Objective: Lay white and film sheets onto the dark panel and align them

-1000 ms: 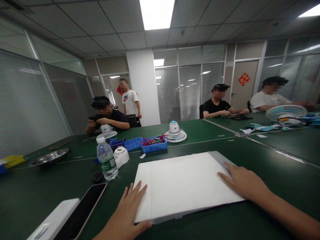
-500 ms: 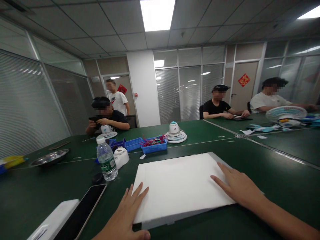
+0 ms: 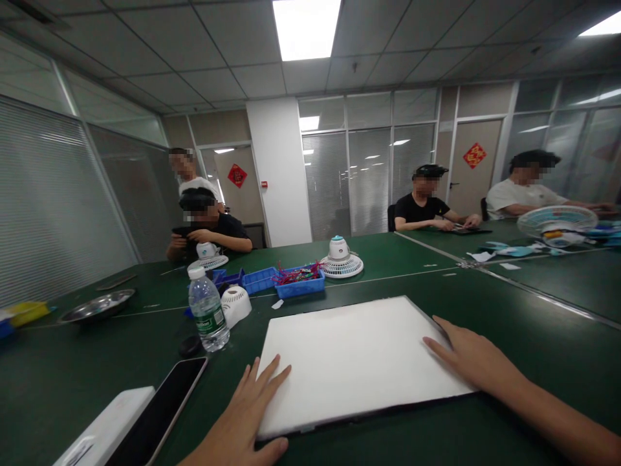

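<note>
A flat white rectangular panel [image 3: 359,362] lies on the green table in front of me. My left hand [image 3: 255,401] rests on its near left corner, with the fingers spread over the white surface and the thumb by the near edge. At the right edge, my right hand [image 3: 466,356] has its thumb and fingertips on the panel. Both hands are open and grip nothing. What lies beneath the panel is hidden.
Left of the panel are a smartphone [image 3: 162,408], a white box [image 3: 107,424] and a water bottle [image 3: 208,310]. Beyond it are a white plastic housing [image 3: 236,307], a blue tray [image 3: 301,288] of wires and a fan part [image 3: 341,259]. Several people are around the table.
My right hand has shifted slightly right along with the panel's right side, and the panel's near edge now sits lower. My left hand barely moved. The standing person moved left.
</note>
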Available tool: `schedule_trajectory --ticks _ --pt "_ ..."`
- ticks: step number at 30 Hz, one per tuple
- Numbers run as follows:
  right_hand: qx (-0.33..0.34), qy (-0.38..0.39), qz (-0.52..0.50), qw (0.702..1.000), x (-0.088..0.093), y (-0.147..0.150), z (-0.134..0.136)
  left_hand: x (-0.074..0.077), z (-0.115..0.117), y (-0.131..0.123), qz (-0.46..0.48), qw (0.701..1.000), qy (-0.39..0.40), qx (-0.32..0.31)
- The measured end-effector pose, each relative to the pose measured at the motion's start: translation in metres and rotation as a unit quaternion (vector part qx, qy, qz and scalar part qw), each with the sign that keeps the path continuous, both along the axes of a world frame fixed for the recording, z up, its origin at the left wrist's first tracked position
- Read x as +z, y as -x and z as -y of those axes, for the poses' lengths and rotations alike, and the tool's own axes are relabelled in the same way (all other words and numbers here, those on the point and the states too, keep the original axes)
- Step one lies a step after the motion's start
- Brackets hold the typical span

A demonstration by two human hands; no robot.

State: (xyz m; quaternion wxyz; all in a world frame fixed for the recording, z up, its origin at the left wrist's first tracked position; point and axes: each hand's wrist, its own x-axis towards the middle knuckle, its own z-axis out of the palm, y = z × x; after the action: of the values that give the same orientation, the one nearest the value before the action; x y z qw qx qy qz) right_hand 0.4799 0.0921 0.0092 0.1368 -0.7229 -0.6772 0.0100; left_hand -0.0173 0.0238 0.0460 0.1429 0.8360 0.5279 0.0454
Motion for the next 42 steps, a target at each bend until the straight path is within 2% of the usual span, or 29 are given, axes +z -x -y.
schedule_trajectory --ticks 11,16,21,26,29,34,38,42 --pt "0.027 -0.008 0.022 0.999 -0.005 0.007 0.003 -0.003 -0.004 0.010 0.055 0.998 0.009 -0.011" --pt "0.020 -0.007 0.031 0.999 -0.004 0.008 0.004 -0.004 -0.007 0.020 0.074 0.996 0.033 -0.043" --pt "0.005 -0.008 0.026 1.000 0.000 0.006 0.005 -0.012 -0.011 0.020 0.072 0.997 -0.006 -0.031" --pt "-0.025 0.018 0.007 1.000 0.006 0.009 0.006 -0.017 -0.010 0.009 0.001 0.998 -0.057 -0.029" --pt "-0.008 0.008 -0.091 0.996 0.005 0.008 0.004 -0.015 -0.008 0.006 -0.032 0.997 -0.061 -0.029" --pt "-0.026 0.007 -0.260 0.965 0.008 -0.003 -0.006 -0.014 -0.006 0.005 -0.041 0.995 -0.082 -0.034" --pt "-0.064 0.022 -0.390 0.918 0.018 -0.017 -0.011 -0.019 -0.006 0.005 -0.042 0.994 -0.090 -0.042" --pt "-0.044 0.025 -0.506 0.861 0.032 -0.025 -0.009 -0.028 -0.009 0.009 -0.038 0.994 -0.097 -0.041"
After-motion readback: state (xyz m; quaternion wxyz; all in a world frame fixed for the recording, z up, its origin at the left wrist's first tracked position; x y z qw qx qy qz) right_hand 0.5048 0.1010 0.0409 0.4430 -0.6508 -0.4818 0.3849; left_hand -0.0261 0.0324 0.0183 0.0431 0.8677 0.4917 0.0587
